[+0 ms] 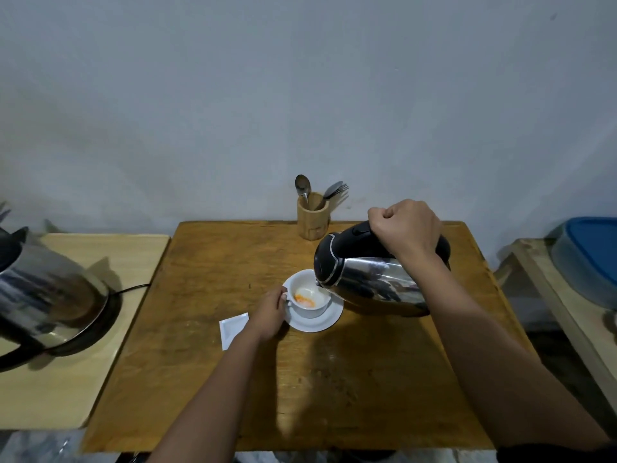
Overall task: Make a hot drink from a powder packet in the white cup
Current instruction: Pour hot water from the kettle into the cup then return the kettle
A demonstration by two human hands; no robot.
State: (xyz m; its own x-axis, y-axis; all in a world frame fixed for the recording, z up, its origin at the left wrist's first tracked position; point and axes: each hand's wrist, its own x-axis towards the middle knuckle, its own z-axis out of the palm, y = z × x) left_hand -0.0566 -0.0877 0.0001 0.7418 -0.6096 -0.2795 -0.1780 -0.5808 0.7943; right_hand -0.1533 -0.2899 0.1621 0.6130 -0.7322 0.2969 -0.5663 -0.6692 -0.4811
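The white cup [312, 307] stands on a white saucer [329, 320] near the middle of the wooden table [207, 379]. Orange powder lies wet inside the cup. My left hand [271, 310] grips the cup's handle on its left side. My right hand [405, 228] is closed around the black handle of a steel electric kettle [367, 279], which is tilted left with its spout over the cup's rim. A white packet [232, 327] lies flat on the table just left of my left hand.
A wooden holder [312, 217] with a spoon and forks stands at the table's back edge. On a pale side table [76, 379] to the left sits a second steel kettle [43, 292] on its base. A blue-lidded container [591, 259] rests at the right.
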